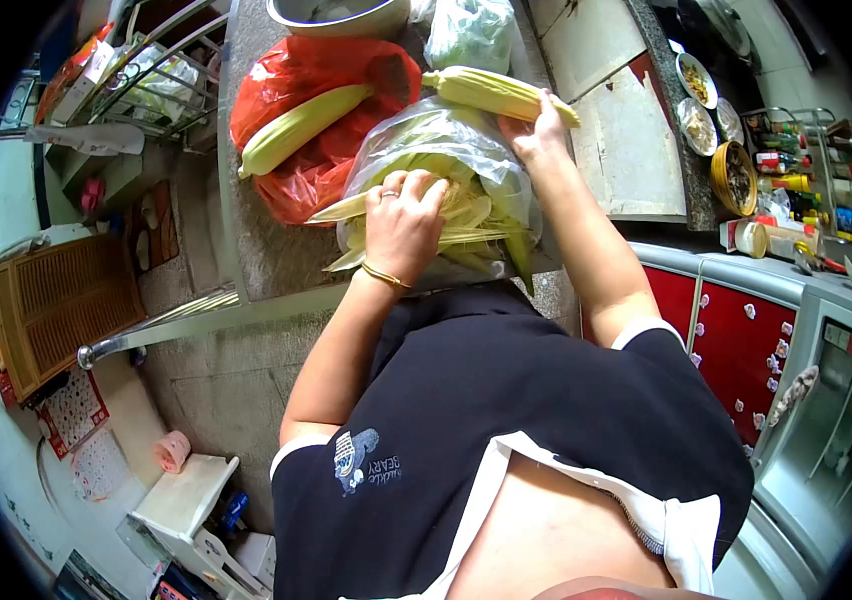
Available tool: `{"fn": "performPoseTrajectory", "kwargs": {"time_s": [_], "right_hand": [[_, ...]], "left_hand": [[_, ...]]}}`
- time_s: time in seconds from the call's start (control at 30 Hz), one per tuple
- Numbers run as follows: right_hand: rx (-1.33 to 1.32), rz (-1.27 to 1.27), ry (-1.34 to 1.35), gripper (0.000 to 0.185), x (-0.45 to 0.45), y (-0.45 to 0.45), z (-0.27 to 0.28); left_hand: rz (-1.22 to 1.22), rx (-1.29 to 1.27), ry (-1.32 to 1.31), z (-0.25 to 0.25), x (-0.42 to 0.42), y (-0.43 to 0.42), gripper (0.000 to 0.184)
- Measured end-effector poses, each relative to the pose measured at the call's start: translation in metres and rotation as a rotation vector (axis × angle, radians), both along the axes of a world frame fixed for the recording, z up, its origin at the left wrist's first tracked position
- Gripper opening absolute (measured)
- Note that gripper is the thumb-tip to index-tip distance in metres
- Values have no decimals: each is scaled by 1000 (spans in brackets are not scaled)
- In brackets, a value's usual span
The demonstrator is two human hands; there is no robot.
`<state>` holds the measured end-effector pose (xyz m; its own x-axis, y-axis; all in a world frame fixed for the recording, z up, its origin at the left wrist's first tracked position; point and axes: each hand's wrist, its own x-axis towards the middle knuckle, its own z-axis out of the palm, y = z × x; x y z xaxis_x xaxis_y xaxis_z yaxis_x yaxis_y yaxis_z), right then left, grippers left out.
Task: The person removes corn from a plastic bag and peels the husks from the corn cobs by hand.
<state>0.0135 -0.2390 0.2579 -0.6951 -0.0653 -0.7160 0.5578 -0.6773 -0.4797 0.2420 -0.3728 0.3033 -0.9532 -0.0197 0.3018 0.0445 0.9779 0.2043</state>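
My right hand [538,132] grips a pale ear of corn [486,92] near its right end, above a clear plastic bag [416,128]. Inside that bag lies a heap of peeled corn husks [471,215], some hanging over its near edge. My left hand [404,222], with a ring and a yellow bracelet, has its fingers curled on the husks at the bag's left side. To the left, another ear in green husk [301,130] rests on a red plastic bag [381,68]. What lies under my left fingers is hidden.
A metal bowl [341,18] and a tied bag of greens [470,36] stand at the back of the grey counter [291,255]. Dishes [696,80], a basket [734,178] and bottles are on the right. A metal rail [171,328] is at the near left.
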Motion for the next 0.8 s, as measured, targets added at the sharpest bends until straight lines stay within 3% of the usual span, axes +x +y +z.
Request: {"fn": "performPoseTrajectory", "kwargs": {"time_s": [0.1, 0.17, 0.27, 0.37, 0.4, 0.43, 0.5, 0.53, 0.57, 0.63, 0.7, 0.73, 0.8], "right_hand": [[-76, 85, 36, 40, 4, -21, -41], [-70, 169, -90, 42, 1, -29, -57], [-52, 337, -58, 48, 6, -15, -43], [115, 501, -29, 56, 16, 3, -17], [142, 506, 19, 53, 20, 9, -14], [166, 515, 69, 51, 24, 11, -11], [422, 448, 385, 44, 45, 25, -2], [410, 433, 379, 36, 47, 24, 3], [537, 347, 636, 33, 61, 31, 3], [623, 292, 821, 24, 73, 31, 16], [634, 499, 1099, 19, 106, 37, 38], [626, 471, 1119, 16, 108, 33, 43], [593, 601, 1258, 16, 127, 29, 51]], "left_hand": [[122, 150, -111, 19, -1, 4, 42], [136, 152, -62, 11, -4, 5, 40], [141, 519, -14, -8, -9, 1, 21], [159, 536, -110, -4, -12, -2, 19], [214, 372, -188, 1, -14, 1, 26], [214, 372, -188, 3, -15, 1, 26], [235, 232, -175, 3, -18, 3, 32], [235, 232, -175, 6, -19, 3, 32], [232, 178, -285, 10, -20, 2, 26], [233, 124, -393, 9, -21, 1, 21], [157, 27, -171, 0, -18, 2, 20], [164, 90, -311, -2, -19, 1, 30], [118, 82, -242, 3, -15, 4, 32]]}}
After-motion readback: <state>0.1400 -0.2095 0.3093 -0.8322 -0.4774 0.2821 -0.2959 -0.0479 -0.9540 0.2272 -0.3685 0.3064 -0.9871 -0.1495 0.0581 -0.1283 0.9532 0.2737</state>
